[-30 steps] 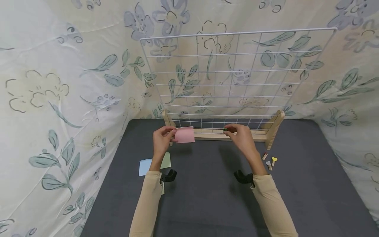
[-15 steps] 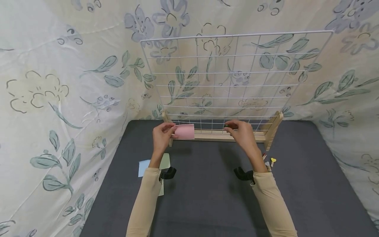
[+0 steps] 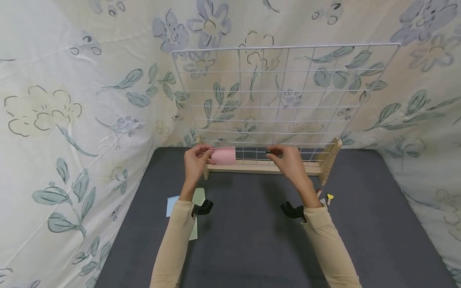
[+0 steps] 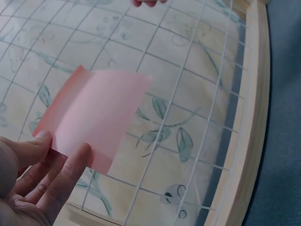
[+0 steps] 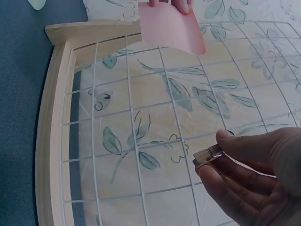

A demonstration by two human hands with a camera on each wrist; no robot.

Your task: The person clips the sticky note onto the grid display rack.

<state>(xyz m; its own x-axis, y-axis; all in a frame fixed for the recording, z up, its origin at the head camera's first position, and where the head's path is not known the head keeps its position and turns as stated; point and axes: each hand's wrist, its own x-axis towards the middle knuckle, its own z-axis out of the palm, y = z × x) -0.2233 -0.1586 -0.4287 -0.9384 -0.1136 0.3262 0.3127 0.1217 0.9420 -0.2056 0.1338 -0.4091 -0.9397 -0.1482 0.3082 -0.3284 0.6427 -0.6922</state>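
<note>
My left hand (image 3: 195, 163) pinches a pink paper note (image 3: 224, 155) by its left side, thumb in front and fingers behind, in front of the lower left of a white wire grid (image 3: 288, 107). In the left wrist view the note (image 4: 96, 115) bows slightly. My right hand (image 3: 289, 161) holds a small wooden clothespin (image 5: 208, 154) between thumb and fingers, its jaw end pointing away from the palm. A dark bit of it shows at the thumb in the head view. This hand is right of the note, before the grid's lower middle.
The grid stands in a wooden base (image 3: 252, 169) at the back of the dark table (image 3: 245, 248). Blue (image 3: 172, 205) and green (image 3: 199, 196) notes lie by my left forearm. Several clothespins, one with a yellow heart (image 3: 330, 197), lie by my right forearm. Floral cloth (image 3: 90, 80) hangs behind.
My left hand has raised the pink note slightly toward the grid. My right hand has shifted a little left and up with the clothespin. The head view has tilted slightly.
</note>
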